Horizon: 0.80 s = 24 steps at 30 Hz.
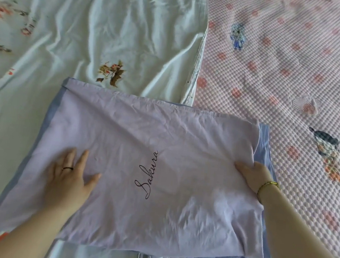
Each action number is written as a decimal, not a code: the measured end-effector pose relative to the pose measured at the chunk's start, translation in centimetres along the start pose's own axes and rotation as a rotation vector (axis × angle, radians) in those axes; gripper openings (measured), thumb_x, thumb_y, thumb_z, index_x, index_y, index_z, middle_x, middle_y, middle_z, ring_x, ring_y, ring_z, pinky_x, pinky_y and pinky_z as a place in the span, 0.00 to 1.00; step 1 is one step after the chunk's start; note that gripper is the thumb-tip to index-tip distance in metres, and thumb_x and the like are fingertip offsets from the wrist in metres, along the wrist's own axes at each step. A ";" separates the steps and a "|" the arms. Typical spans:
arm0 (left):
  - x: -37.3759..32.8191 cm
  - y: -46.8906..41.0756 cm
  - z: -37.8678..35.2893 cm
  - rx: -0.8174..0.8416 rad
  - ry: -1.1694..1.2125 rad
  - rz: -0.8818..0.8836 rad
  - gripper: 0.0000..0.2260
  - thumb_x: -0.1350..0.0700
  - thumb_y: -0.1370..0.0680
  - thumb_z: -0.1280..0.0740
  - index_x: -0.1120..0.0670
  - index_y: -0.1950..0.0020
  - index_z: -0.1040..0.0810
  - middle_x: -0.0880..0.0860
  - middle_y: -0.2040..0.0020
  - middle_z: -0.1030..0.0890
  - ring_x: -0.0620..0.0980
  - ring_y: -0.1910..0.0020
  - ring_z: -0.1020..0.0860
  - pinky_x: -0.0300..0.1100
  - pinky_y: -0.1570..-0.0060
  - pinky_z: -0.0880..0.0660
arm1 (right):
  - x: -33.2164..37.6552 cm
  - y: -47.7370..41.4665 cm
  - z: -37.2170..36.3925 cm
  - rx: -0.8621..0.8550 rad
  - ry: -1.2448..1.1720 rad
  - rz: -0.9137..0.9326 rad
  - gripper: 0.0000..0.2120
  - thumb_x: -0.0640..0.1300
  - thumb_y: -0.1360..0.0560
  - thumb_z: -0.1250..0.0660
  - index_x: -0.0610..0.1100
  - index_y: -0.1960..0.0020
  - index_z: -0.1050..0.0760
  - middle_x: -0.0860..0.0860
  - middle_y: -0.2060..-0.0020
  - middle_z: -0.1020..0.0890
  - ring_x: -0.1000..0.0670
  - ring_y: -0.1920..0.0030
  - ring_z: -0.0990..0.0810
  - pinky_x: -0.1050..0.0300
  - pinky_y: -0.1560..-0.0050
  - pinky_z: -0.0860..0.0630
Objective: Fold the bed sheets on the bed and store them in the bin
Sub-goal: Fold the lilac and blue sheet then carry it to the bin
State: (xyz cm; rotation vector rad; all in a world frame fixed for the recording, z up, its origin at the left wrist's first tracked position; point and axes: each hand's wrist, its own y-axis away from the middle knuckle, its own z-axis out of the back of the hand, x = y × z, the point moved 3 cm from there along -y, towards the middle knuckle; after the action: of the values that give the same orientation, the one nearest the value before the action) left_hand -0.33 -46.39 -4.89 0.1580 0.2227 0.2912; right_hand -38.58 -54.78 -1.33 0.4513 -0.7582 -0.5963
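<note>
Head view: lilac sheet (144,126), folded, lower centre of frame, on bed (286,67).
Left hand (69,177): flat, fingers spread, pressing sheet.
Right hand (252,175): clamped on sheet's right edge.
Handling: likely light, soft, floppy; grip folded edges.

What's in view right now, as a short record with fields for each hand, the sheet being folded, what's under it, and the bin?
sheet in work: lilac fabric sheet with blue border and "Sakura" script, partly folded, wrinkled
left: left hand lies flat on it, fingers straight
right: right hand grips its right edge
underneath: pale floral bed sheet on the left, pink bubble-textured mattress pad on the right
bin: not in view
</note>
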 end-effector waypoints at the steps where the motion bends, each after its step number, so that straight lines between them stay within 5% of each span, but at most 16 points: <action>1: 0.4 -0.3 0.5 -0.073 0.025 0.044 0.29 0.48 0.31 0.32 0.66 0.37 0.26 0.73 0.38 0.29 0.75 0.42 0.30 0.68 0.45 0.35 | 0.3 -0.1 0.6 -0.045 -0.004 0.027 0.18 0.46 0.24 0.36 0.31 0.44 0.26 0.41 0.56 0.25 0.42 0.54 0.25 0.57 0.55 0.33; 5: 2.0 -1.5 2.1 -0.148 0.054 0.147 0.32 0.53 0.31 0.27 0.68 0.33 0.32 0.74 0.36 0.33 0.76 0.38 0.34 0.66 0.39 0.39 | 0.7 -0.7 3.8 -0.213 -0.075 0.068 0.17 0.45 0.24 0.36 0.31 0.44 0.26 0.37 0.50 0.23 0.42 0.53 0.26 0.55 0.54 0.34; 9: 3.3 -3.0 3.1 -0.070 0.151 0.336 0.35 0.58 0.31 0.25 0.68 0.31 0.37 0.72 0.35 0.32 0.71 0.37 0.33 0.59 0.38 0.36 | -2.1 -1.1 4.4 -0.166 0.077 -0.054 0.17 0.45 0.24 0.35 0.34 0.42 0.28 0.38 0.47 0.24 0.42 0.53 0.27 0.53 0.50 0.32; 11: 4.0 -3.6 3.4 -0.057 0.244 0.438 0.34 0.55 0.31 0.25 0.67 0.32 0.35 0.70 0.36 0.31 0.69 0.38 0.31 0.59 0.41 0.33 | -4.1 -0.4 3.8 -0.096 0.163 -0.154 0.11 0.44 0.24 0.35 0.34 0.54 0.26 0.40 0.57 0.23 0.42 0.58 0.27 0.54 0.54 0.32; 14: 5.0 -4.0 3.7 -0.001 0.423 0.624 0.33 0.53 0.29 0.27 0.67 0.31 0.37 0.69 0.34 0.31 0.68 0.38 0.30 0.57 0.39 0.33 | -6.0 0.6 3.3 -0.095 0.117 -0.164 0.15 0.42 0.23 0.38 0.38 0.68 0.32 0.45 0.70 0.29 0.46 0.69 0.33 0.55 0.65 0.37; 18: 5.4 -3.9 3.5 0.080 0.481 0.631 0.27 0.52 0.27 0.29 0.68 0.36 0.30 0.69 0.39 0.27 0.66 0.42 0.26 0.55 0.40 0.30 | -5.5 2.3 2.2 -0.029 -0.079 -0.144 0.14 0.49 0.25 0.35 0.41 0.48 0.33 0.45 0.54 0.28 0.46 0.55 0.29 0.56 0.54 0.35; 24: 5.2 -3.5 4.2 0.121 0.585 0.651 0.25 0.57 0.26 0.30 0.70 0.36 0.33 0.71 0.38 0.29 0.68 0.39 0.29 0.58 0.40 0.34 | -6.6 3.7 4.3 -0.059 -0.009 -0.196 0.17 0.43 0.25 0.35 0.32 0.42 0.27 0.41 0.53 0.25 0.44 0.54 0.28 0.53 0.52 0.32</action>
State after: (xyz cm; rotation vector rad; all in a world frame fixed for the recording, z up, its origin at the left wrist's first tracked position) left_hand 6.49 -48.66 -2.56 0.2619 0.7732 0.9751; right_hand -44.29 -48.48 0.28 0.4720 -0.7081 -0.8019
